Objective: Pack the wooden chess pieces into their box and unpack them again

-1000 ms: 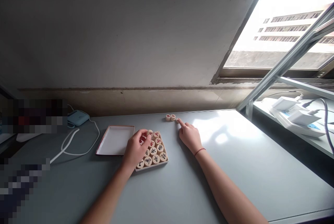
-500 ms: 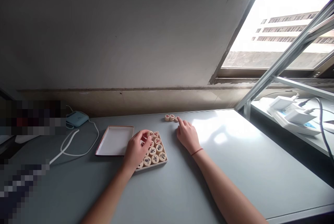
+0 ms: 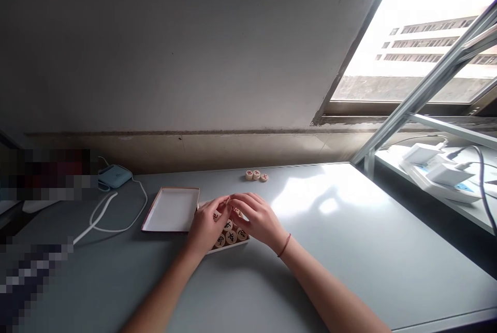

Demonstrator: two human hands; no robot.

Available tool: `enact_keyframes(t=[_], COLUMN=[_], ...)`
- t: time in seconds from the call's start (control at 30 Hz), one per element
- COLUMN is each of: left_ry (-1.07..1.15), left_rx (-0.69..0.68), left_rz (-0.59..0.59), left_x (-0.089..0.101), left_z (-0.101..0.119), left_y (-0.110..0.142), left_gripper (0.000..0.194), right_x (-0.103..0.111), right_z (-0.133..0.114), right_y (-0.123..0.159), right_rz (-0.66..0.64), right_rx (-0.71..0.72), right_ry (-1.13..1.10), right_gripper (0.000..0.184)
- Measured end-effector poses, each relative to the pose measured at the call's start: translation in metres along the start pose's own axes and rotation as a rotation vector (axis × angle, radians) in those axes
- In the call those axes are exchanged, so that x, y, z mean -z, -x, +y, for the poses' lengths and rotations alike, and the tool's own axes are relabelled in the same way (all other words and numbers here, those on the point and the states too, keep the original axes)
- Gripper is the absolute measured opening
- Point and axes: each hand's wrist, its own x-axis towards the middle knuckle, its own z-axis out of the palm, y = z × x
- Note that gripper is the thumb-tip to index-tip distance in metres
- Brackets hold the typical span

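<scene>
A shallow box (image 3: pixel 229 246) of round wooden chess discs with black and red characters lies on the grey table (image 3: pixel 349 250). My left hand (image 3: pixel 205 227) rests over the box's left side, fingers curled on a disc I can only partly see. My right hand (image 3: pixel 256 218) reaches over the box from the right, its fingertips meeting the left hand's fingertips above the discs. Whether the right fingers grip a disc is hidden. Three discs (image 3: pixel 257 175) stand in a row near the table's far edge, apart from both hands.
The box's white lid (image 3: pixel 171 208) lies open side up left of the box. A blue device (image 3: pixel 114 175) with a white cable (image 3: pixel 116 219) sits at the far left. White chargers and a power strip (image 3: pixel 438 172) lie on the sill at right, behind a metal window frame.
My right hand left the row of three discs at the far edge and came back toward me onto the box, meeting the left hand. The left hand stayed on the box.
</scene>
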Motion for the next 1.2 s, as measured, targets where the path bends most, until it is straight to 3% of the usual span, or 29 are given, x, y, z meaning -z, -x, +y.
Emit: enact_keyframes(t=[0.1,0.2,0.37,0.57,1.2], left_ry=[-0.055,-0.129,-0.314,-0.358,-0.363], left_rx=[-0.018,-0.036,-0.067,-0.051,-0.045], left_rz=[0.043,0.068,0.144,0.112,0.096], left_x=[0.001,0.001,-0.001,-0.004,0.001], left_z=[-0.002,-0.006,-0.013,-0.019,-0.018], left_y=[-0.001,-0.001,-0.001,-0.001,-0.002], left_gripper=[0.032,0.028,0.023,0.023,0.020], right_x=[0.004,0.010,0.006,-0.009,-0.007], right_z=[0.021,0.054,0.099,0.108,0.094], right_y=[0.004,0.012,0.028,0.035,0.035], right_rz=[0.084,0.198,0.131,0.006,-0.048], right_rx=[-0.118,-0.354,-0.622,-0.647,-0.660], right_ry=[0.027,0.143,0.287,0.299,0.401], right_gripper=[0.018,0.016,0.017,0.025,0.026])
